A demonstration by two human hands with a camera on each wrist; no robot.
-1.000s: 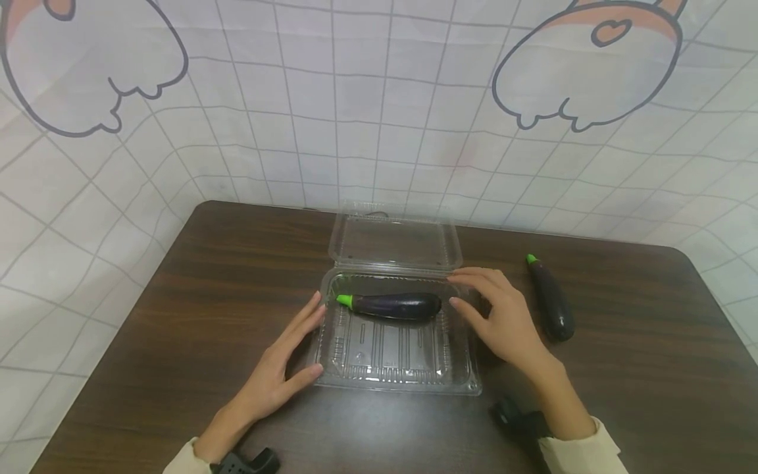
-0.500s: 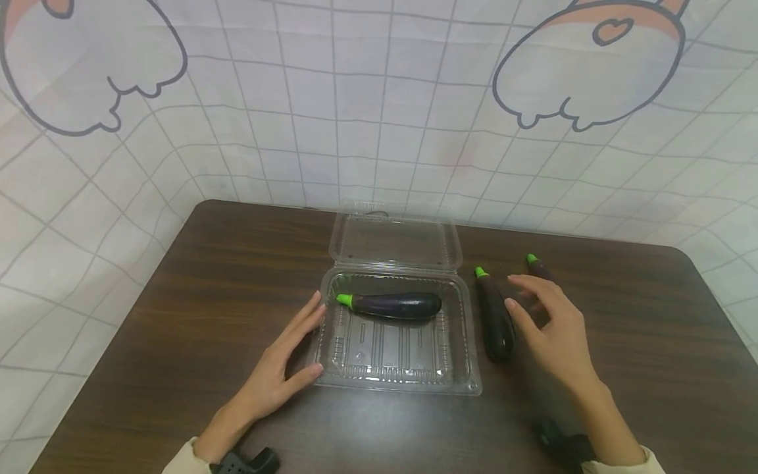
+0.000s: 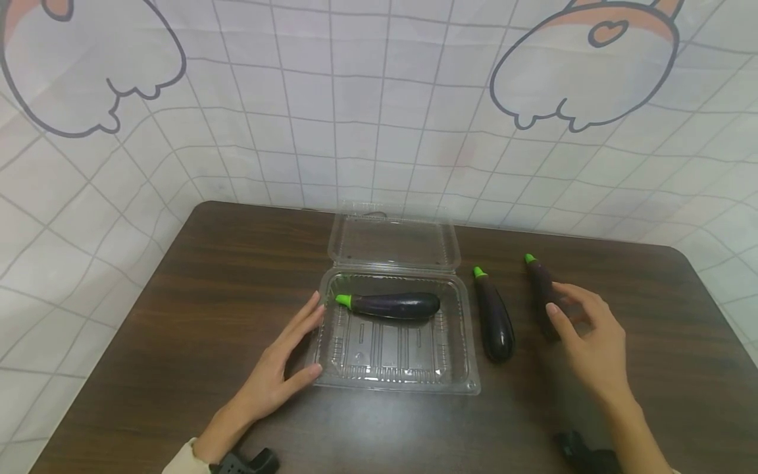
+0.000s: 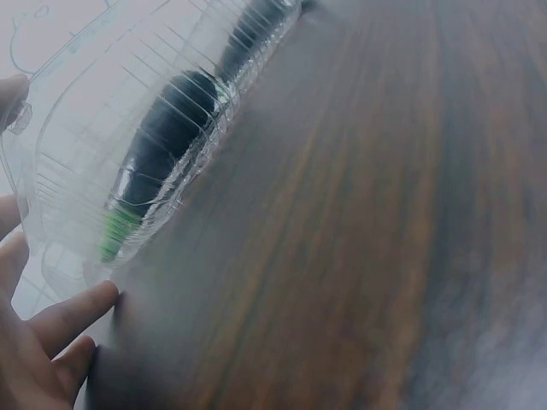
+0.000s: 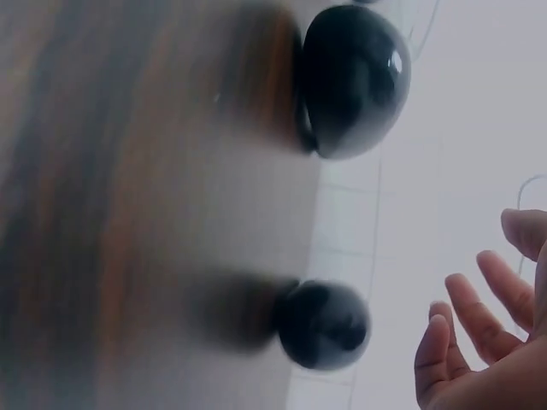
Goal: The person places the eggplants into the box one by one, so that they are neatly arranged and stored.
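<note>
A clear plastic clamshell box (image 3: pixel 403 385) sits with its lid (image 3: pixel 393 240) folded back, one eggplant (image 3: pixel 393 305) lying crosswise inside. My left hand (image 3: pixel 275 368) rests against the box's left side, fingers extended and thumb near the front corner; the left wrist view shows its fingers (image 4: pixel 77 316) by the clear wall. To the right of the box lies a second eggplant (image 3: pixel 496 322). My right hand (image 3: pixel 595 342) is over the lower end of a third eggplant (image 3: pixel 539 286), fingers spread and loosely bent. In the right wrist view those fingers (image 5: pixel 479 320) appear apart from the eggplants' round ends (image 5: pixel 325 325).
The dark wood table (image 3: pixel 207 296) meets a white gridded cloth backdrop (image 3: pixel 367 131) at the back and sides. Black wrist devices (image 3: pixel 245 461) are strapped at both wrists.
My right hand has moved right, away from the box and past the second eggplant, which it no longer hides, to the third one. The left hand has stayed at the box.
</note>
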